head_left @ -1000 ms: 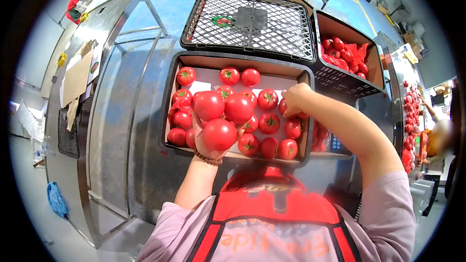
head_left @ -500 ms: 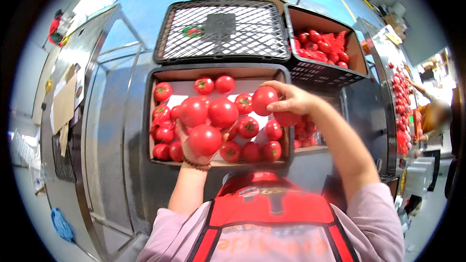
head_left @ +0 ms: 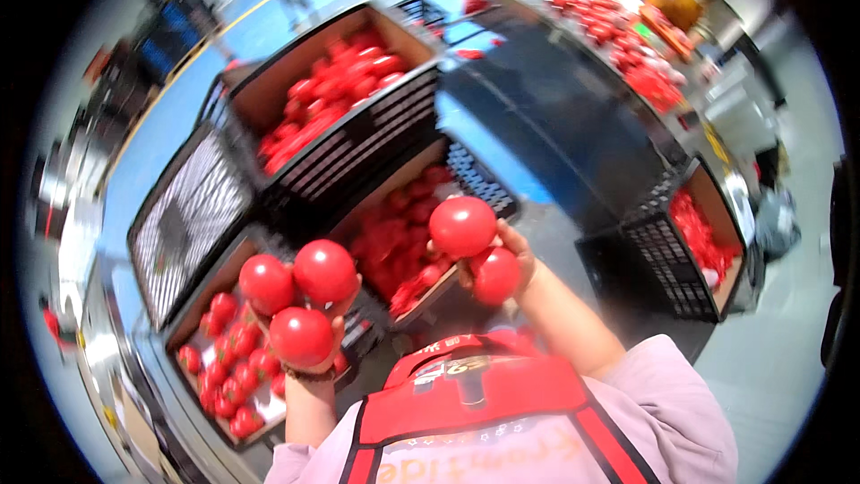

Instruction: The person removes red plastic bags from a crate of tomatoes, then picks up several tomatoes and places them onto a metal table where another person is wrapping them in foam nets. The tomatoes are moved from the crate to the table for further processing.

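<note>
My left hand (head_left: 339,321), with a beaded bracelet at the wrist, is closed around three red tomatoes (head_left: 302,337) bunched on the palm and fingers. Its fingers are mostly hidden behind them. My right hand (head_left: 521,258) grips two more tomatoes (head_left: 463,226), one above the other. It is over the near right side of a cardboard-lined crate (head_left: 387,186) holding tomatoes and red wrapping. Under and left of my left hand is a lined black crate (head_left: 184,315) with several tomatoes, many with their green stem ends up.
Beyond stands a taller black crate (head_left: 363,139) filled with tomatoes. A slatted black lid (head_left: 179,226) lies at its left. To the right are a dark table (head_left: 560,94) and another crate (head_left: 667,260) with red contents. A person in yellow (head_left: 676,4) is beside a tomato-covered table.
My view has turned right, so the crates now appear further left. Both hands still hold their tomatoes; the right hand has moved from above the near crate to the crate on its right.
</note>
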